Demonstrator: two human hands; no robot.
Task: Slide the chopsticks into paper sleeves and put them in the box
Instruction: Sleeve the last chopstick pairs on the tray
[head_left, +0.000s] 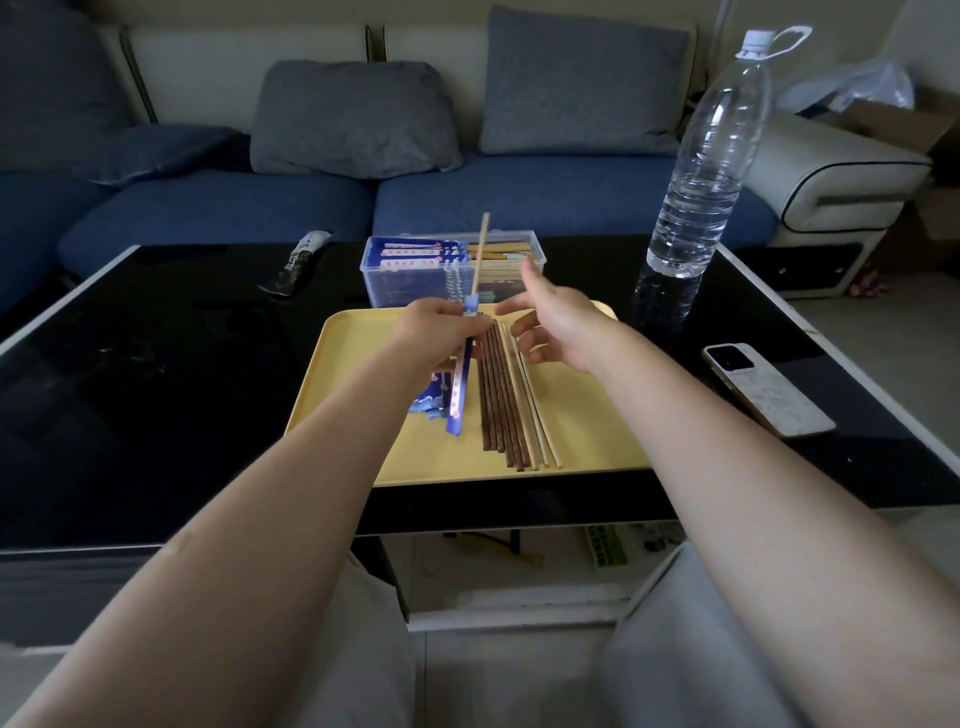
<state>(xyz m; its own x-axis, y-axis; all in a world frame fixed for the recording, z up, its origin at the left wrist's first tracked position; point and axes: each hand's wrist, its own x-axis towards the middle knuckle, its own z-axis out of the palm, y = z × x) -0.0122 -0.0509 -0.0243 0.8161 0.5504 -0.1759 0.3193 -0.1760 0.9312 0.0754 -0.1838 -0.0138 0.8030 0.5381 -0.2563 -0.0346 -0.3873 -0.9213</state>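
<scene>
On the far left of the black table (156, 338), a crumpled wrapper (301, 262) lay near the back edge. Your left hand (441, 332) gripped a blue paper sleeve (460, 384) above the yellow tray (582, 415), fingers curled round its upper part, with a pale chopstick (482, 249) sticking up and out of the sleeve's top end. More blue sleeves (428, 397) lay on the tray just under that hand. To their right, the loose chopsticks (501, 400) lay side by side on the tray, dark brown ones first, then a few pale ones. Behind the tray stood the clear plastic box (384, 280), already holding sleeved pairs. Your right hand (558, 327) hovered over the tray's far end with its fingers spread and relaxed, holding nothing, close to the left hand but not touching it. Further right stood a tall water bottle (701, 171), and a white phone (763, 389) lay flat near the table's right edge.
</scene>
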